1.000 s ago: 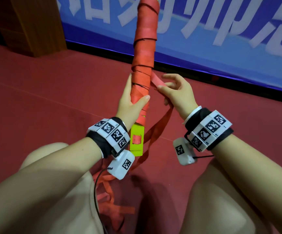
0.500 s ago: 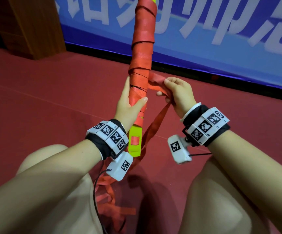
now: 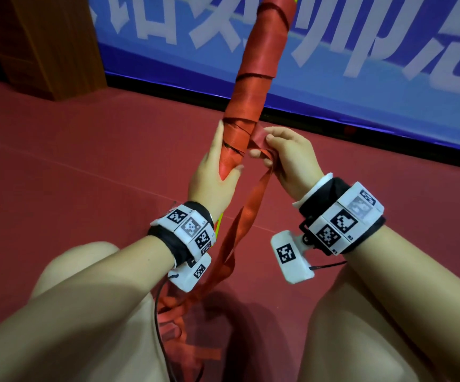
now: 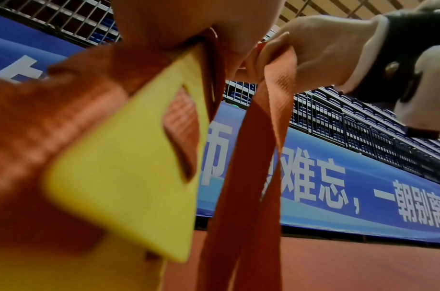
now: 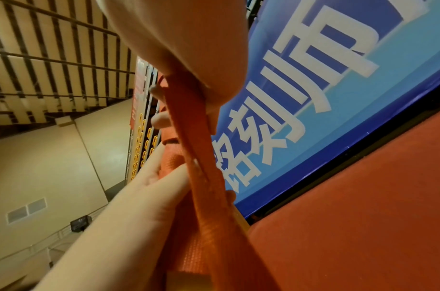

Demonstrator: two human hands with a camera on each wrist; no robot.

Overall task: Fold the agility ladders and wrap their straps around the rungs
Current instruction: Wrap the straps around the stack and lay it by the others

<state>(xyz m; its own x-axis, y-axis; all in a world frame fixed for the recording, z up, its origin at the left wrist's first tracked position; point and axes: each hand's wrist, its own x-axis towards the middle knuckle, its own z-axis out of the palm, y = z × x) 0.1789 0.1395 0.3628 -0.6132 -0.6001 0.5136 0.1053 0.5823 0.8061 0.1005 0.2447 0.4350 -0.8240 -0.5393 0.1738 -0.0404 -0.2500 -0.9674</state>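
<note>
The folded ladder's rung bundle, wound in red strap, stands nearly upright at the centre of the head view. My left hand grips its lower part, thumb across the front. Just right of the bundle my right hand pinches the loose red strap, which hangs down in two strands to a heap on the floor between my knees. The yellow-green rung end fills the left wrist view, and the strap hangs beside it. In the right wrist view the strap runs down from my fingers.
I sit on a red floor with both knees up at the bottom of the head view. A blue banner with white characters runs along the back. A wooden block stands at the far left. A black cable hangs from my left wrist.
My right hand has brought the strap in close against the right side of the bundle. The bundle has tilted a little to the right, and its yellow end now hides behind my left wrist.
</note>
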